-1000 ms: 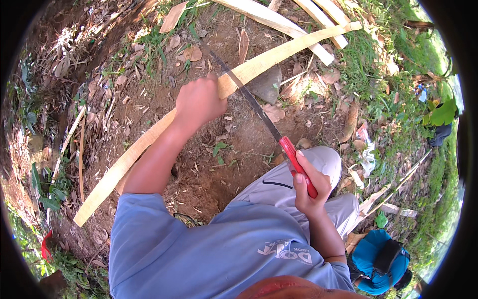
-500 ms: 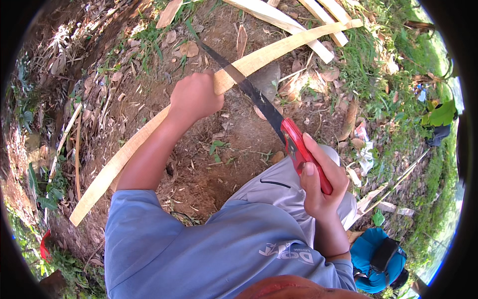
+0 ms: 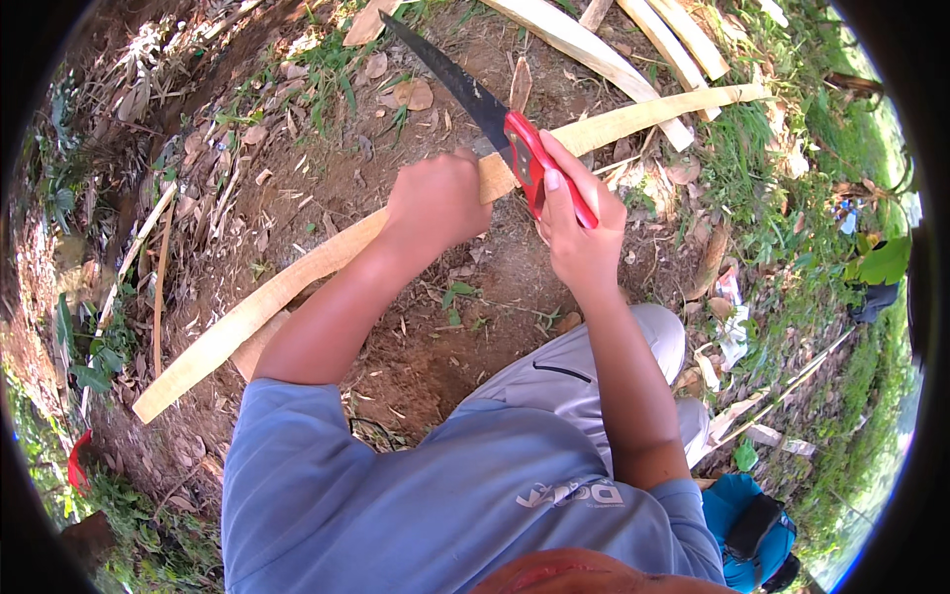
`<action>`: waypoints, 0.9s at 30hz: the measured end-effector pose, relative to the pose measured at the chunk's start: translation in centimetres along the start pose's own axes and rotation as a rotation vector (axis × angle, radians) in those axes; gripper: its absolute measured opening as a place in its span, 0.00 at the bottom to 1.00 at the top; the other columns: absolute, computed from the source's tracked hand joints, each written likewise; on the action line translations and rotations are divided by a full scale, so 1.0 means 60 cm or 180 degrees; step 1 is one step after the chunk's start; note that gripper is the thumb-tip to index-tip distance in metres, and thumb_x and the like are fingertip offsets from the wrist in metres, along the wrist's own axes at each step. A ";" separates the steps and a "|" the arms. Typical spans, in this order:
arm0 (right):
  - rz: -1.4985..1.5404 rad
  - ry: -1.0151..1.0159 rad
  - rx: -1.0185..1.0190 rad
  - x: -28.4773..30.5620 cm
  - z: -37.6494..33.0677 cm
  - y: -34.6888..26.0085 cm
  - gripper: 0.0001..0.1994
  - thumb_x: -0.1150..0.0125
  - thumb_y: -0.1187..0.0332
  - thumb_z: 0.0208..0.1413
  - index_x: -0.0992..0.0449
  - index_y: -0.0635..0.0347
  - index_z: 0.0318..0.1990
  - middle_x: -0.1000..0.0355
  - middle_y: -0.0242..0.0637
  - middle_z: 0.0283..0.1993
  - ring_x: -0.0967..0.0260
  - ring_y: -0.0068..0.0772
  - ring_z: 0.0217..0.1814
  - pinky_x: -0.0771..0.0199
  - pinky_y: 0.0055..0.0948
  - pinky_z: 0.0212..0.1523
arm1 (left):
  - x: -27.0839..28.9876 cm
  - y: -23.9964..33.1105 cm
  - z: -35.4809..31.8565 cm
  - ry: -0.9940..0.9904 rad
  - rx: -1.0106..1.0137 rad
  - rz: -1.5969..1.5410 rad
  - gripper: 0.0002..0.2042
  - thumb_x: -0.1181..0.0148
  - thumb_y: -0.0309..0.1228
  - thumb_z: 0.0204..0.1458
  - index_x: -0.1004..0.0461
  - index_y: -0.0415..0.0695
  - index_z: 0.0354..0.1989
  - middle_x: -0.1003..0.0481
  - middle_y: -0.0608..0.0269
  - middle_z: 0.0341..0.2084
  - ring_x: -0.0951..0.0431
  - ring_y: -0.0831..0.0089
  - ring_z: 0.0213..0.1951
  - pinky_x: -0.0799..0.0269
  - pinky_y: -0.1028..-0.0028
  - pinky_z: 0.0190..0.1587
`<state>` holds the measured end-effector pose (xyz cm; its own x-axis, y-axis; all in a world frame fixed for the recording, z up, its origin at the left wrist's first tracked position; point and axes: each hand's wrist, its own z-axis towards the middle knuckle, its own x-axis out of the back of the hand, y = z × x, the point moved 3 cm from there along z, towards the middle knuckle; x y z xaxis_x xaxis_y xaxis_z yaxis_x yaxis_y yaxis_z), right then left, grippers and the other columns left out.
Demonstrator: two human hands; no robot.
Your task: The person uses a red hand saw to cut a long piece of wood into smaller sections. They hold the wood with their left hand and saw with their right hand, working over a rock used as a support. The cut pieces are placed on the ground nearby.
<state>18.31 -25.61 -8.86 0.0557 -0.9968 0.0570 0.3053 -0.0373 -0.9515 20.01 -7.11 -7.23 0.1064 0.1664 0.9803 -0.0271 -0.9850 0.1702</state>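
A long pale wooden strip (image 3: pixel 297 285) runs slantwise from the lower left to the upper right, looking curved in this view. My left hand (image 3: pixel 435 201) is closed round it near its middle. My right hand (image 3: pixel 582 213) grips the red handle of a hand saw (image 3: pixel 457 83), thumb and forefinger lying along the handle. The dark blade crosses the strip just right of my left fist and points to the upper left. Where blade and wood meet, the handle end hides part of the strip.
Several cut wood pieces (image 3: pixel 584 48) lie on the ground at the top. Dry leaves and brown soil spread around, with grass (image 3: pixel 782 178) at right. A blue bag (image 3: pixel 749 535) sits at lower right, beside my bent knee (image 3: pixel 643 346).
My right hand has pushed the saw forward and to the upper left, bringing the handle up to the strip. My left hand keeps its hold; the whole view has shifted slightly.
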 end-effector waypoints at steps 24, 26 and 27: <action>0.0114 0.0164 0.0093 0.023 -0.048 0.030 0.20 0.38 0.77 0.71 0.21 0.63 0.69 0.14 0.42 0.49 0.22 0.17 0.42 0.22 0.22 0.44 | 0.017 0.008 0.010 -0.0131 -0.0016 -0.0096 0.17 0.31 0.35 0.50 0.19 0.35 0.44 0.14 0.38 0.38 0.12 0.42 0.44 0.15 0.51 0.52; 0.0248 0.0226 0.0211 -0.005 -0.021 0.026 0.19 0.38 0.75 0.72 0.21 0.64 0.69 0.14 0.41 0.49 0.24 0.17 0.43 0.23 0.22 0.45 | 0.014 0.005 0.009 -0.0182 0.0026 -0.0112 0.17 0.31 0.35 0.50 0.19 0.35 0.44 0.14 0.38 0.38 0.12 0.42 0.44 0.15 0.50 0.52; 0.0281 0.0245 0.0164 -0.004 -0.023 0.028 0.19 0.38 0.75 0.73 0.21 0.64 0.69 0.14 0.41 0.49 0.24 0.17 0.44 0.23 0.22 0.45 | 0.016 0.006 0.010 -0.0158 0.0012 -0.0072 0.18 0.31 0.35 0.50 0.19 0.35 0.44 0.15 0.38 0.38 0.12 0.41 0.44 0.15 0.50 0.52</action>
<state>17.52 -25.52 -10.90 0.0121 -0.9986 -0.0517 0.3510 0.0526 -0.9349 20.70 -7.36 -6.28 0.1562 0.1864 0.9700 -0.0204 -0.9812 0.1918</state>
